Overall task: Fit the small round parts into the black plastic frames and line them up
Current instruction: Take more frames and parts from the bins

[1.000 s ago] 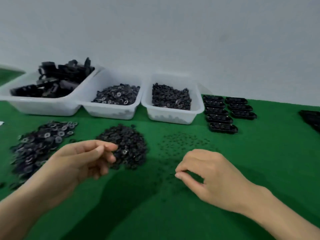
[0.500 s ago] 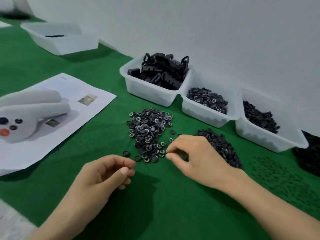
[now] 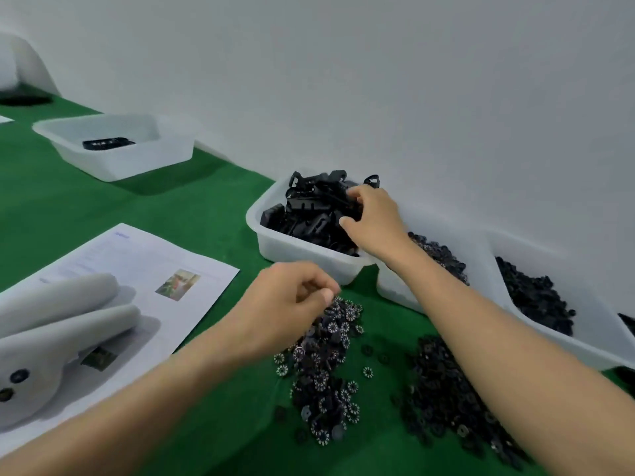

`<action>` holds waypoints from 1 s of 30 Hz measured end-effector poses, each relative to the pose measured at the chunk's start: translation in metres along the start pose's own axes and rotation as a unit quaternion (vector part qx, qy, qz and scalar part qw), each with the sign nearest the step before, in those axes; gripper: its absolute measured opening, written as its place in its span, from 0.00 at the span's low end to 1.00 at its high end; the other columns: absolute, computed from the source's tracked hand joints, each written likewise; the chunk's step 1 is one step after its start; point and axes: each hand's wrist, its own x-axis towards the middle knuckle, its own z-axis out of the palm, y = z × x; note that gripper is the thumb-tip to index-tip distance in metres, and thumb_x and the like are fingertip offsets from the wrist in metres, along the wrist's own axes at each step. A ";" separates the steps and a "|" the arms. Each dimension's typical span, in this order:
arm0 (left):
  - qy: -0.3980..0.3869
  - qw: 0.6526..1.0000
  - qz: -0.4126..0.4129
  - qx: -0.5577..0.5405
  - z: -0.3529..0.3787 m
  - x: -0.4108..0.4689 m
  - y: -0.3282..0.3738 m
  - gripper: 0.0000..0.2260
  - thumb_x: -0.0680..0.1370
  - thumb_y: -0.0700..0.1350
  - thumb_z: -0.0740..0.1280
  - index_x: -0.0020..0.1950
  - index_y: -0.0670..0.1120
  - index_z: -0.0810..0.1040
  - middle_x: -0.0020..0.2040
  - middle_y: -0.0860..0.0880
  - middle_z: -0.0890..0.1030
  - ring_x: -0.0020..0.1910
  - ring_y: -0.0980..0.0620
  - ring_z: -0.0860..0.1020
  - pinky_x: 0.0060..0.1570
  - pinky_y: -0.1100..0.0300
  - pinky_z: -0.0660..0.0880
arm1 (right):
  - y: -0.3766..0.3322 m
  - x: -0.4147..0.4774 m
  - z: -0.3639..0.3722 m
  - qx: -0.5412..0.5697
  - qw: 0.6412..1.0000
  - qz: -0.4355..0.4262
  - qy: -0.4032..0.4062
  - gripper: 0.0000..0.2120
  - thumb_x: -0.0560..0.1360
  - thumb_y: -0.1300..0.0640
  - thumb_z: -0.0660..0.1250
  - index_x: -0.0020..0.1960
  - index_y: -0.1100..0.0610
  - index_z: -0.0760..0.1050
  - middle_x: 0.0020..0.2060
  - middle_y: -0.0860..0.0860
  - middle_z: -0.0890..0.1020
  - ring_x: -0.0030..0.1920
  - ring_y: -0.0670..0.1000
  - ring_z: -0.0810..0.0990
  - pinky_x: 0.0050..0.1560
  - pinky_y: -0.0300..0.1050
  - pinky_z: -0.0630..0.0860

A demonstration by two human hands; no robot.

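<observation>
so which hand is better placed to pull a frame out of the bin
Right. The right hand is in the bin, its fingers curled round the black frames. The left hand hangs curled above the pile of round parts, short of the bin.

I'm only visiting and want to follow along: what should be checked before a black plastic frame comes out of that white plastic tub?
1. Right hand inside the white plastic tub of black plastic frames: ok.
2. Its grip closed round a frame: ok.
3. Only one frame gripped: cannot tell.
4. Left hand holding a small round part: cannot tell, blurred.
5. Pile of small round toothed black discs by the left hand on the green cloth: ok.
</observation>
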 end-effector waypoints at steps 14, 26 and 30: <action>0.061 0.986 -0.148 -0.037 -0.011 0.215 -0.043 0.21 0.80 0.55 0.51 0.61 0.43 0.74 0.46 0.48 0.78 0.41 0.53 0.76 0.36 0.62 0.70 | 0.020 0.078 0.035 -0.085 0.985 0.059 -0.140 0.47 0.63 0.41 0.73 0.73 0.42 0.49 0.70 0.58 0.58 0.68 0.66 0.58 0.62 0.58 0.65; 0.161 0.929 -0.157 -0.295 0.019 0.206 -0.026 0.10 0.78 0.50 0.59 0.47 0.48 0.79 0.49 0.49 0.81 0.51 0.52 0.79 0.55 0.53 0.74 | 0.003 0.046 0.049 0.140 0.988 0.008 0.067 0.24 0.67 0.65 0.65 0.62 0.51 0.68 0.49 0.55 0.77 0.47 0.56 0.76 0.45 0.47 0.73; 0.244 0.917 -0.076 -0.305 0.019 0.188 -0.010 0.15 0.77 0.47 0.61 0.32 0.54 0.79 0.32 0.58 0.82 0.36 0.62 0.79 0.40 0.64 0.74 | -0.012 0.036 0.040 0.145 0.983 -0.027 0.112 0.18 0.69 0.65 0.62 0.58 0.54 0.71 0.47 0.56 0.76 0.45 0.54 0.74 0.41 0.43 0.68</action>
